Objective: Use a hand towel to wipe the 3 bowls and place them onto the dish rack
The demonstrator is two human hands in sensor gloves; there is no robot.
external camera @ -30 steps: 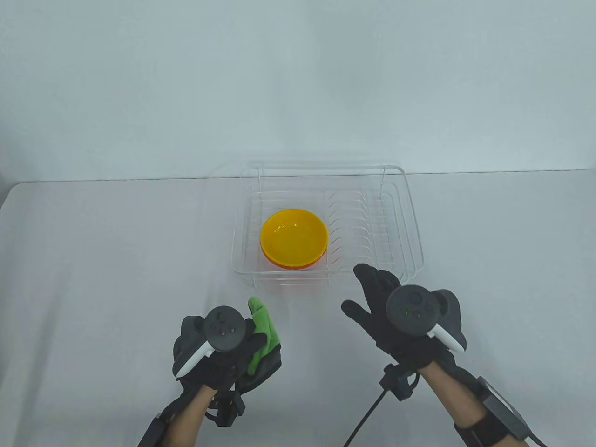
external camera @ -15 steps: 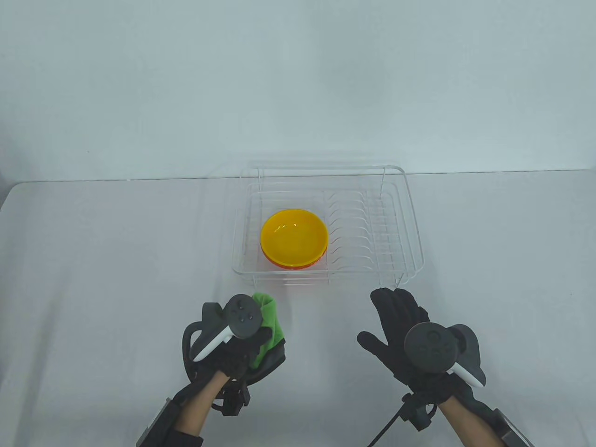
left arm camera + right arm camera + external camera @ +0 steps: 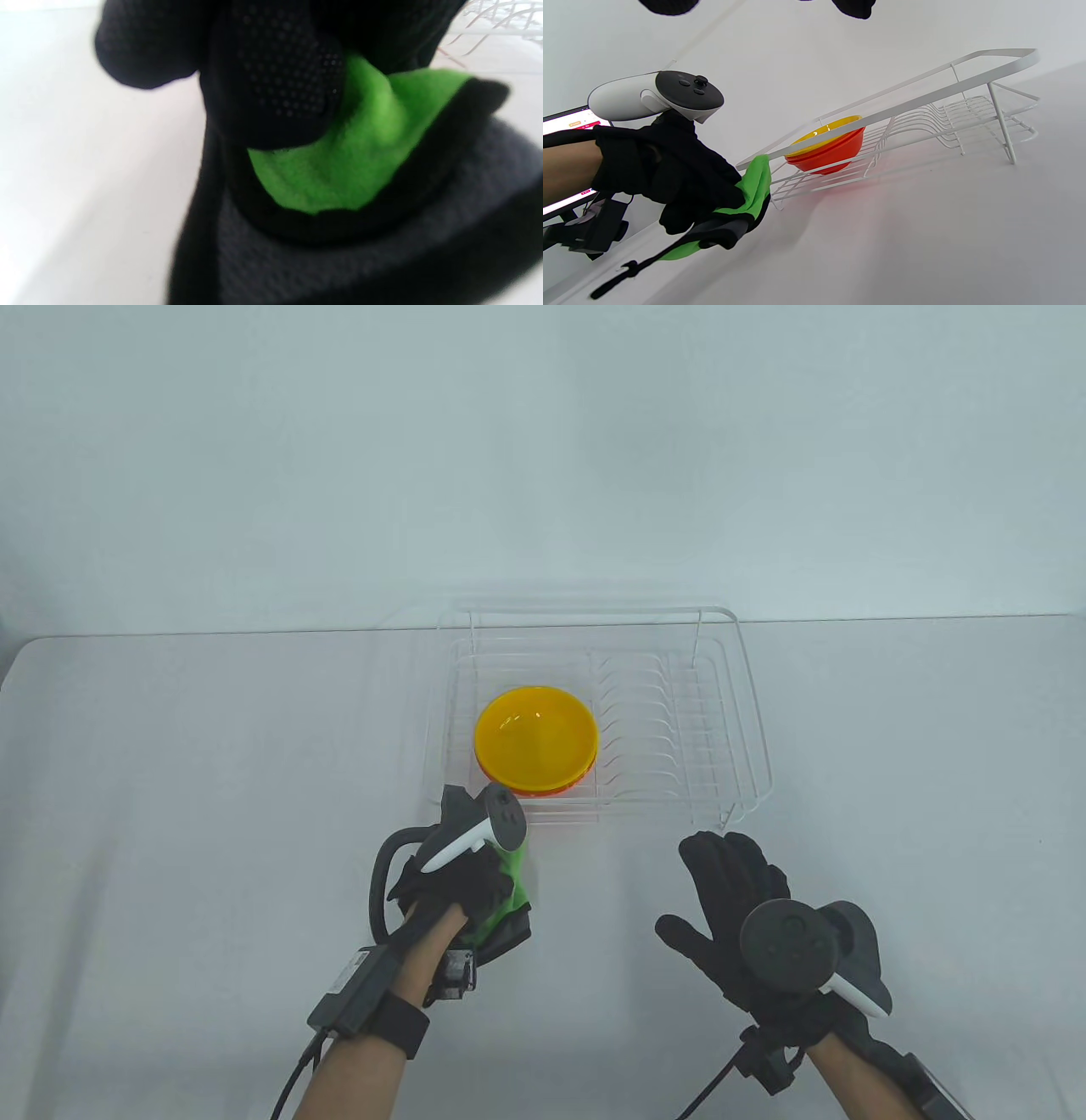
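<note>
From above I see only a yellow bowl [image 3: 537, 740] in the dish rack [image 3: 747, 712] — my right wrist view reveals orange bowls [image 3: 831, 153] nested beneath. My left hand [image 3: 462, 882] grips the towel [image 3: 513, 878]; my right hand [image 3: 734, 899] hovers, fingers spread.

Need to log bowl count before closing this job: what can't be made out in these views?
- Bowl stack, table view: the top yellow bowl covers those beneath; right wrist view, the dish rack rail crosses it, so the count is unclear.
- Towel, left wrist view: blurred, partly under the left hand.
- Right hand, right wrist view: fingertips only, cut off by the top edge.
</note>
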